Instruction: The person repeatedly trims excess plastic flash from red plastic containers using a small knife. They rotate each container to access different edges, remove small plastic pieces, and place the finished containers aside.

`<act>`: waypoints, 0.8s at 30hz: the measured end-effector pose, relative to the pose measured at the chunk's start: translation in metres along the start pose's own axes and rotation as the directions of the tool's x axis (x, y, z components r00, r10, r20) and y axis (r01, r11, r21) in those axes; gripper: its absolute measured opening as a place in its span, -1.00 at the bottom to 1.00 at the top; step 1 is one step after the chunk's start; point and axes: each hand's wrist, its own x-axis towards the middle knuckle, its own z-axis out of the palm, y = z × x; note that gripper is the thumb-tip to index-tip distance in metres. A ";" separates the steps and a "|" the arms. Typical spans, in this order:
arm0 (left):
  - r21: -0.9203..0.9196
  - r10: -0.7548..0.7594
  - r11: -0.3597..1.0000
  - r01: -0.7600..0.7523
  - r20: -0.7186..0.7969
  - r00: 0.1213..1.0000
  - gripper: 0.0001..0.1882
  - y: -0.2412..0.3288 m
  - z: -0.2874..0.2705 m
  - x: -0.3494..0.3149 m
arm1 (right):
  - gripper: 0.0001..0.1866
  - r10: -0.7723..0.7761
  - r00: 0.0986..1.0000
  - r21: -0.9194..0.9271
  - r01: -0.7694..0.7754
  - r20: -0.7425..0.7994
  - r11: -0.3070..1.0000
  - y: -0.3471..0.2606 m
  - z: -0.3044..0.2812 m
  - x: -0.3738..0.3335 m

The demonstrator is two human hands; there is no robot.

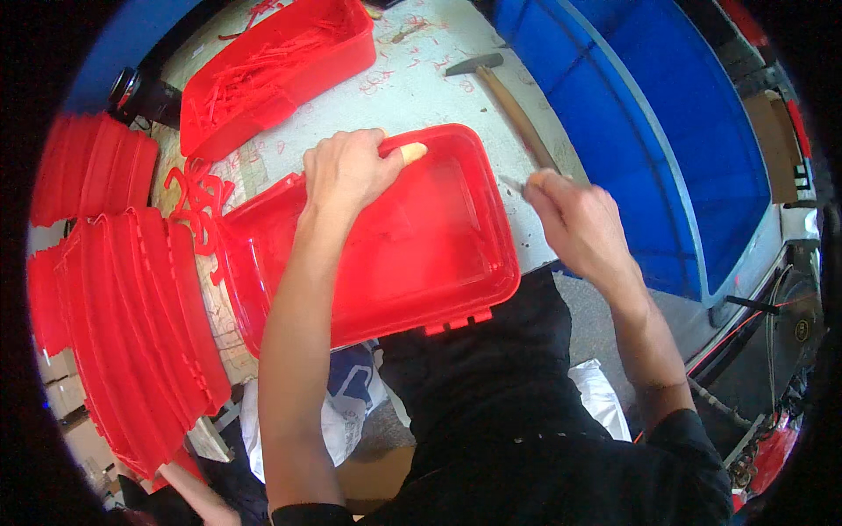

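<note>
A red rectangular plastic tub lies before me on the work table, its near edge close to my body. My left hand is closed over its far rim, the thumb wrapped in something yellow and pressed on the inside wall. Just off the tub's right end, my right hand is closed around a small knife. Only a short grey tip of it shows; the handle is hidden in the fist, which is slightly blurred.
Beyond the tub lies a hammer. A second red tub holds red plastic strips. Red hook-shaped pieces and nested stacks of red tubs are on the left. A large blue bin stands right. Another person's arm shows lower left.
</note>
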 end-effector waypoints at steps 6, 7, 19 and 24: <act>-0.078 0.010 0.997 -0.012 -0.036 0.999 -0.40 -0.006 0.005 -0.001 | -0.83 0.092 0.994 -0.252 -0.074 0.061 0.965 -0.023 0.000 0.037; -0.085 0.007 0.996 -0.010 -0.037 0.999 -0.41 -0.007 0.006 -0.001 | -0.82 0.104 0.993 -0.272 -0.085 0.055 0.959 -0.025 0.000 0.037; -0.111 0.003 0.994 -0.014 -0.103 0.995 -0.54 -0.009 0.019 -0.001 | -0.78 0.173 0.981 -0.421 -0.122 0.084 0.899 -0.041 -0.004 -0.006; -0.091 0.003 0.996 -0.013 -0.103 0.995 -0.49 -0.009 0.016 -0.001 | -0.80 0.173 0.980 -0.394 -0.120 0.101 0.911 -0.045 -0.009 -0.030</act>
